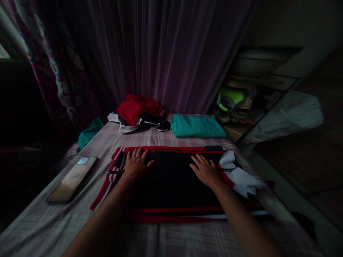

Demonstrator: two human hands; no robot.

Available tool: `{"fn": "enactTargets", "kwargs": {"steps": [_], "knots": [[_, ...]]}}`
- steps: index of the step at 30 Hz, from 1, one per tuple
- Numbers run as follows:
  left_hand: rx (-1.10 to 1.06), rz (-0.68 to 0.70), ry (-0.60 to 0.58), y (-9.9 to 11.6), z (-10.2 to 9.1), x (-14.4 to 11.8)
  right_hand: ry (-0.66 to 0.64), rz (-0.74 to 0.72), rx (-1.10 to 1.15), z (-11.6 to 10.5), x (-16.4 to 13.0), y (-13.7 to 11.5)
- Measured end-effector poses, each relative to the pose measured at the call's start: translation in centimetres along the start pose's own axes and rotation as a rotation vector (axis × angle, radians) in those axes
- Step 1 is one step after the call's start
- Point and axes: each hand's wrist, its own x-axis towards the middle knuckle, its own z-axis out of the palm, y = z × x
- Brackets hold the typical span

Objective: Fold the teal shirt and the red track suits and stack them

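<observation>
Resting palms-down on black garment with red-white stripes [171, 178] at frame centre, with left hand [136, 162] at upper left and right hand [205, 167] at upper right, probably to keep it flat. Grip: fingers spread on both, no hold on anything. Phone [70, 182] at frame left, likely set aside for elbow room.

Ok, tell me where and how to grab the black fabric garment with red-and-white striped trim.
Likely best by the middle of its near red edge, coming low from the person's side, the grip slid underneath. The garment lies flat on the pale plaid fabric sheet, that stretch uncovered, while left hand and right hand rest palm-down on its far half.
</observation>
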Motion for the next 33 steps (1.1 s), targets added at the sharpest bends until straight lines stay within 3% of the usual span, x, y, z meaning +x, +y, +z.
{"fn": "enactTargets", "kwargs": {"steps": [9, 14, 19, 24, 30, 33], "knots": [[-0.010, 0.001, -0.007, 0.1, -0.4, 0.0, 0.324, 0.200, -0.083, -3.2, -1.0, 10.0], [-0.008, -0.003, -0.039, 0.1, -0.5, 0.1, 0.222, 0.476, -0.025, -2.4, -2.1, 12.4], [0.001, 0.007, -0.037, 0.0, -0.4, 0.2, 0.088, 0.575, 0.167, -1.0, -1.1, 13.5], [0.011, 0.003, -0.045, 0.0, -0.5, 0.3, 0.047, 0.726, 0.272, -2.1, 1.6, 12.5], [0.035, 0.000, -0.040, 0.0, -0.3, 0.1, 0.103, 0.773, 0.199, -2.9, 2.8, 9.9], [0.027, 0.000, -0.049, 0.3, -0.3, 0.1, 0.049, 0.727, 0.132, -3.1, 2.5, 9.5]]}}
